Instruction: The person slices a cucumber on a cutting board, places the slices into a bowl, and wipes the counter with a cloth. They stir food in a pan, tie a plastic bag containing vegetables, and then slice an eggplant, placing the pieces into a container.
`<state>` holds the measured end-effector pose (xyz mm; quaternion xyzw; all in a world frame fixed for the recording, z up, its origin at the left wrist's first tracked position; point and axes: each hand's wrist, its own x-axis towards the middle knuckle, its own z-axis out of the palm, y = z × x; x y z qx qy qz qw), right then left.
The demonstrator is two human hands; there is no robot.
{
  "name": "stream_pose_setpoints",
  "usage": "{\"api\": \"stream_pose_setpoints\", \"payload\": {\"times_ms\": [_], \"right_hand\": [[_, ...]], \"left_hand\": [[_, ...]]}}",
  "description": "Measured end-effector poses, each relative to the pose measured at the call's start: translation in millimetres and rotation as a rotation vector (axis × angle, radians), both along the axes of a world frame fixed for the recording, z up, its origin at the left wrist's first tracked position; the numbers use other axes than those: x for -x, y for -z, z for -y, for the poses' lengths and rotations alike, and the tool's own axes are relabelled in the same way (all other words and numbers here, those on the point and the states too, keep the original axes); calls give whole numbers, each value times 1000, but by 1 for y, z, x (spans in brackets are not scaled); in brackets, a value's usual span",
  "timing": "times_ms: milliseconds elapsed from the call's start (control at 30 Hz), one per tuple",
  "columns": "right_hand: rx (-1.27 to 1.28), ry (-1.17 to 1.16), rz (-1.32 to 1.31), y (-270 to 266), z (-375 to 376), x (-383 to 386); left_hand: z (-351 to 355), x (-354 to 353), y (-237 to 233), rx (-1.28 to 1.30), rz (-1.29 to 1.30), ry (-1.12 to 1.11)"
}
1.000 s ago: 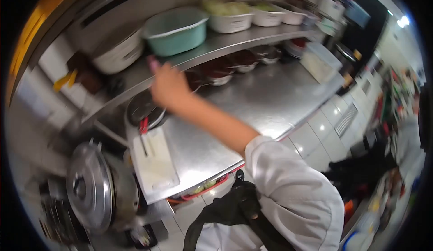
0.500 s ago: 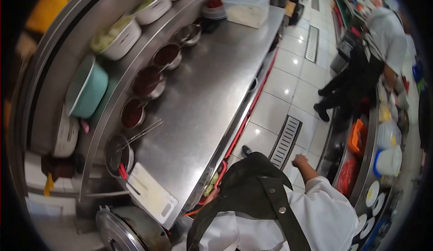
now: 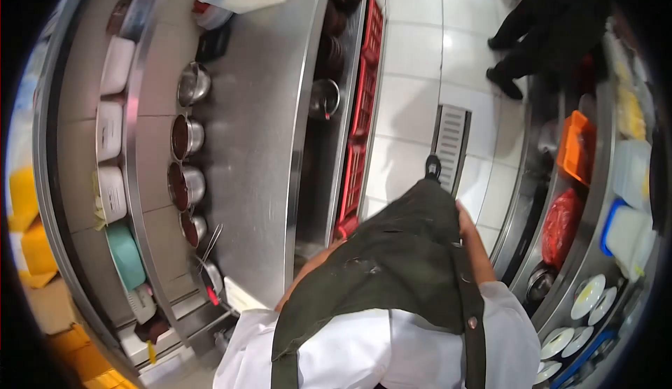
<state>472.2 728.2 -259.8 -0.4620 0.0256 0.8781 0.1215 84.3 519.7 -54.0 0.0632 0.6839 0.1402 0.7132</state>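
My right forearm runs forward along the apron's right edge, and only a sliver of my right hand (image 3: 463,211) shows there, its fingers hidden behind the dark apron (image 3: 392,256). My left forearm (image 3: 313,269) reaches along the apron's left side, close to the steel counter (image 3: 255,109); the hand at its end is hidden. What either hand holds, if anything, cannot be seen. One dark shoe (image 3: 433,168) is on the floor beside a drain grate (image 3: 451,137).
Steel pots (image 3: 186,187) of dark red contents line the counter's left side, near a white board (image 3: 241,296). Red crates (image 3: 362,102) stand under its right edge. A person in dark trousers (image 3: 535,32) is ahead right, beside shelving with an orange basket (image 3: 577,147) and plates (image 3: 587,296).
The view has swung to look more steeply down, with the counter now upright on the left. My right hand, earlier out to the side, is now mostly behind the apron.
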Motion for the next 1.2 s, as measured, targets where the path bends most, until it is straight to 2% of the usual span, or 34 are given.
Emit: {"api": "stream_pose_setpoints", "payload": {"times_ms": [33, 67, 100, 133, 200, 300, 333, 400, 433, 500, 767, 933, 1000, 1067, 1133, 1167, 1200], "right_hand": [[94, 62, -15, -37, -29, 2], [-18, 165, -68, -8, -34, -12], [-18, 348, 6, -3, -43, -19], [74, 409, 195, -25, -63, -18], [51, 577, 180, -22, -74, -22], [93, 323, 172, -38, -82, -4], [-96, 87, 361, 22, -49, -15], [-64, -130, 353, 37, -23, 0], [-71, -166, 251, 47, -8, 8], [-75, -284, 290, 31, -16, 12], [-411, -545, 325, -32, -162, 46], [-666, -654, 249, -129, -245, 130], [-763, -691, 200, -171, -264, 161], [-835, -719, 156, -205, -277, 184], [-890, -734, 126, -231, -286, 199], [-908, -736, 119, -239, -289, 202], [-923, -739, 119, -245, -292, 206]], "left_hand": [[2, 0, -4, 160, -32, 79], [7, 4, -14, 306, -57, 149], [12, 6, -24, 406, -75, 184], [19, 8, -36, 493, -88, 211], [31, 3, -61, 627, -87, 219], [33, -14, -77, 716, -79, 186], [28, -21, -77, 719, -79, 176], [16, -28, -69, 694, -97, 158], [8, -31, -62, 664, -112, 150], [-7, -40, -48, 581, -151, 123], [-70, -65, 19, 98, -321, 13], [-114, -43, 18, -172, -389, -79], [-145, -15, -8, -364, -448, -145], [-187, 27, -72, -627, -545, -203], [-241, 77, -186, -819, -668, -201], [-262, 84, -261, -1086, -904, -231], [-276, 94, -326, -1257, -1012, -246]]}}
